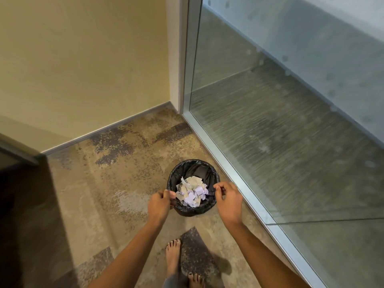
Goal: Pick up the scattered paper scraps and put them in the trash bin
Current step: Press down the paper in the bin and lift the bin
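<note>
Scraps (191, 193) lie heaped inside the bin (193, 163) by the glass wall (291, 121), while the left hand (160, 201) and right hand (228, 199) pinch its liner rim on opposite sides, likely to steady it.

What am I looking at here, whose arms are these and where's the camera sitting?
There is one picture, taken by a wide-angle camera worn on a person's head, looking down. No machine is involved: the two bare arms belong to that person, whose bare feet show below. On the mottled brown carpet stands a small round bin lined with a black plastic bag, next to a glass wall with a metal frame. Inside the bin lie torn white and pale purple paper scraps. The left hand pinches the bag's edge at the rim. The right hand is curled at the opposite rim; whether it grips the bag is unclear.
</note>
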`<action>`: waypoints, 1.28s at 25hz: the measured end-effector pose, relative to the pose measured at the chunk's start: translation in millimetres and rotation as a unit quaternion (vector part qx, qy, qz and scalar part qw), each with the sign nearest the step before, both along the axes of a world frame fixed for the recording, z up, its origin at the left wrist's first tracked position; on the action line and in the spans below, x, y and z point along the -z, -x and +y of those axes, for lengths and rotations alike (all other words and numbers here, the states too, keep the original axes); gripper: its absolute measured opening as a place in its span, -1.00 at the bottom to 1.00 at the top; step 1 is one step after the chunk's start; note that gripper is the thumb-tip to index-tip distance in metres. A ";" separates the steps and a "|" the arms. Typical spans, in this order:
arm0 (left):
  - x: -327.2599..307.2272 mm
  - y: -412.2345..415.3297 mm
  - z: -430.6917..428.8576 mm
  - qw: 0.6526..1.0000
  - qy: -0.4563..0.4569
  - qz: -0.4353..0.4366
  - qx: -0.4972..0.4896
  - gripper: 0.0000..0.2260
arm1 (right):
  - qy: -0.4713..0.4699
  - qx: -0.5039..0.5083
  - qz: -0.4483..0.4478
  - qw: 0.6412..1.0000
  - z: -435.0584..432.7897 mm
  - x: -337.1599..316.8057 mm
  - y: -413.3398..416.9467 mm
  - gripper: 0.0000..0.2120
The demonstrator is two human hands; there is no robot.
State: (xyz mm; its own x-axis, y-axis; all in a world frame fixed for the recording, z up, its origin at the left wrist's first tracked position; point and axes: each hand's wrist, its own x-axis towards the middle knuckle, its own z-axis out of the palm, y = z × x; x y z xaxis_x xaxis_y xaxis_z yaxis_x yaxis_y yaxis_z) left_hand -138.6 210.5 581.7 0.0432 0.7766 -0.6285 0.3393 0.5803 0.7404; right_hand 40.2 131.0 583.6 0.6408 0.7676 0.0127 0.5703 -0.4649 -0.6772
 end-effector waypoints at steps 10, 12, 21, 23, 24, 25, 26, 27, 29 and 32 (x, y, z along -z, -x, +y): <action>90.9 -18.2 61.1 0.994 0.038 0.080 0.058 -0.70 | 0.060 0.016 0.040 0.997 58.0 87.1 -27.8 -0.85; 130.3 -20.8 70.4 0.990 0.047 0.106 0.078 -0.78 | 0.088 0.011 0.041 0.995 65.7 129.1 -40.0 -0.82; 283.3 -23.4 105.1 0.971 0.151 0.162 0.094 -0.68 | 0.241 0.075 0.093 0.963 75.2 278.8 -79.3 -0.59; 302.2 -27.6 109.1 0.956 0.161 0.196 0.147 -0.64 | 0.265 0.102 0.114 0.952 77.5 301.5 -86.6 -0.57; 308.8 -29.5 110.2 0.950 0.159 0.204 0.174 -0.64 | 0.274 0.109 0.124 0.947 77.6 311.6 -90.2 -0.57; 318.6 -29.4 111.0 0.950 0.162 0.196 0.182 -0.64 | 0.282 0.111 0.135 0.943 78.0 320.6 -93.7 -0.57; 328.6 -28.2 112.0 0.951 0.181 0.175 0.177 -0.64 | 0.288 0.114 0.145 0.940 79.0 329.3 -96.8 -0.58; 341.0 -25.9 112.0 0.954 0.201 0.157 0.159 -0.64 | 0.293 0.121 0.158 0.935 79.9 336.5 -99.4 -0.59; 352.9 -24.4 115.1 0.956 0.227 0.131 0.130 -0.66 | 0.305 0.140 0.178 0.925 83.1 346.1 -104.6 -0.63; 348.0 -28.5 119.0 0.968 0.220 0.103 0.066 -0.68 | 0.326 0.148 0.176 0.917 87.7 350.5 -112.7 -0.71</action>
